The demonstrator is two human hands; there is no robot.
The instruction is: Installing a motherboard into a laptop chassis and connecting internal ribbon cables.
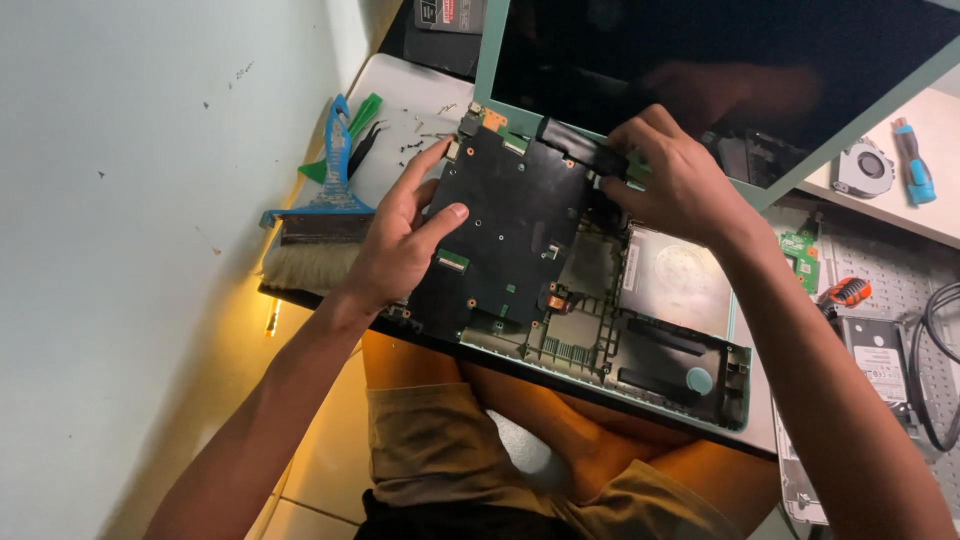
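The person's bare knees and khaki shorts (440, 450) sit closest, tucked under the table edge, with the opened laptop base (640, 350) resting just above them.

The left hand (400, 245) lies spread on the left edge of the black motherboard (510, 235), thumb pressed flat on its top face, fingers splayed and reaching up along the side; it steadies the board more than it grips it. The right hand (670, 175) is curled at the board's upper right corner, fingertips pinched down near the black hinge strip (580, 145); whether they have closed on anything there I cannot tell.

The board looks thin, stiff and light, but fragile: I would judge it best held by its bare edges, away from connectors and the small orange parts.

The laptop base is a shallow tray. The board fills its left half; right of the board sits a silver drive (675, 280), and below that bare plastic ribs and a round teal cap (699, 379).

Above the board leans the dark screen (720, 60). Left of it lie a brush (315, 235) and green pry tools (350, 130); far right, a fan (862, 168) and a blue screwdriver (914, 160).
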